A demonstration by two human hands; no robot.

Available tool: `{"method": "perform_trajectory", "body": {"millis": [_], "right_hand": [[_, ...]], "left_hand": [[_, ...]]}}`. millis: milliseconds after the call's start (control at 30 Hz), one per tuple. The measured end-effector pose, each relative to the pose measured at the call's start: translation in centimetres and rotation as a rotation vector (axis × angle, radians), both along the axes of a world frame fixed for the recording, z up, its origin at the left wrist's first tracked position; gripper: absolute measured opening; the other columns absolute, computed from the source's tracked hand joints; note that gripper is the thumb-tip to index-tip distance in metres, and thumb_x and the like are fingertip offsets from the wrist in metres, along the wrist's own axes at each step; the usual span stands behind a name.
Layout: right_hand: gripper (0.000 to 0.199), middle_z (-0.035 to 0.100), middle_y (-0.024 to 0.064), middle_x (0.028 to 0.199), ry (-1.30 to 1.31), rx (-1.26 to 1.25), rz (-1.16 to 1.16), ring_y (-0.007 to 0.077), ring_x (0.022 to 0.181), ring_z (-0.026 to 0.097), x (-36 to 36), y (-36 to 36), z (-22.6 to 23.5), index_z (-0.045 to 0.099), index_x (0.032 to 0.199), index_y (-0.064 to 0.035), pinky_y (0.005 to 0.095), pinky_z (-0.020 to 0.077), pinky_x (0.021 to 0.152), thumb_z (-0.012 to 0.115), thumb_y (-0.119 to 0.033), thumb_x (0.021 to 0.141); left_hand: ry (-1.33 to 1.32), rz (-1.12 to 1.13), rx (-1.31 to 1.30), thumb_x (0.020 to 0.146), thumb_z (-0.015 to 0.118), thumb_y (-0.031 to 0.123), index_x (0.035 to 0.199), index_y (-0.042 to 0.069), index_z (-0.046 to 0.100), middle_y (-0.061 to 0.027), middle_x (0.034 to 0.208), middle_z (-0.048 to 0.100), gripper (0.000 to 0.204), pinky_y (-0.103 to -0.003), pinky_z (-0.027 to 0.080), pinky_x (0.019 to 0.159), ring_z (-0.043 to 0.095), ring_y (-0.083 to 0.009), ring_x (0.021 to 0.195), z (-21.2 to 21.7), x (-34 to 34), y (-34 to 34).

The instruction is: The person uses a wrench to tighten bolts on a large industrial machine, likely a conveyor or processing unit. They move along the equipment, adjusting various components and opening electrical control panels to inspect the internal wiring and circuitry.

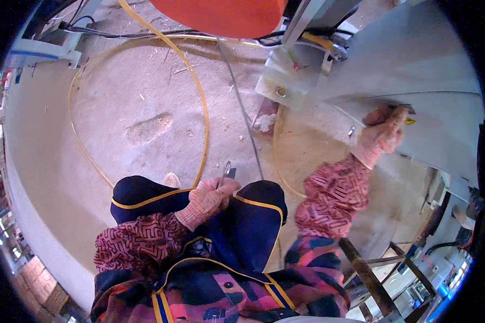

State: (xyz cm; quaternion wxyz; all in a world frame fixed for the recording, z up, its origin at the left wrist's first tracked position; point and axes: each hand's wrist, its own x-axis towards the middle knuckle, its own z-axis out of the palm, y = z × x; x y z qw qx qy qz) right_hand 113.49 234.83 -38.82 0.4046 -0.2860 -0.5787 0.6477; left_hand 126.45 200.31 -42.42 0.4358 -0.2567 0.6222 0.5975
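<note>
My left hand point(213, 196), in a pale knitted glove with bare fingertips, is closed over my knees. A small metal piece point(229, 172), with a shiny tip and a dark flat part, sticks out of its fingers; its kind does not show. My right hand point(385, 134), gloved alike, reaches out to the right against a large grey metal panel point(414, 59). Its fingers are blurred, beside a dark flat patch on the panel, and what they hold, if anything, cannot be made out. Patterned red sleeve covers point(334, 199) wrap both forearms.
A yellow hose point(206, 118) loops over the dusty concrete floor point(145, 86), with a dark cable point(242, 107) nearby. An orange-red round surface point(221, 13) lies ahead. A metal foot plate point(283, 81) stands before the panel. A rusty metal frame point(371, 269) is at lower right.
</note>
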Motion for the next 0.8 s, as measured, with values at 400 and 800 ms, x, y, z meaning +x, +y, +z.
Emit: {"method": "perform_trajectory", "body": {"millis": [400,800], "right_hand": [[0.023,0.062,0.0062,0.071,-0.951,1.55,-0.143,0.0246,0.065,0.064,1.5,5.4,1.1,0.067,0.079,-0.0191,0.0352,0.0516,0.054,0.061,-0.04,0.087],[0.05,0.07,0.0159,0.082,-0.961,1.316,-0.025,0.0368,0.075,0.068,2.9,4.3,-0.5,0.069,0.092,-0.0088,0.0447,0.0536,0.066,0.056,-0.056,0.083]], "left_hand": [[-0.019,-0.042,0.045,0.086,0.066,0.028,0.088,0.007,0.067,0.0007,0.052,0.049,0.022,-0.025,0.027,0.036,0.04,-0.0083,0.04,-0.4,-2.4,3.6],[-0.007,-0.053,0.112,0.086,0.065,0.036,0.086,0.01,0.067,0.0024,0.053,0.05,0.026,-0.023,0.028,0.04,0.043,-0.007,0.043,2.0,-2.4,0.5]]}}
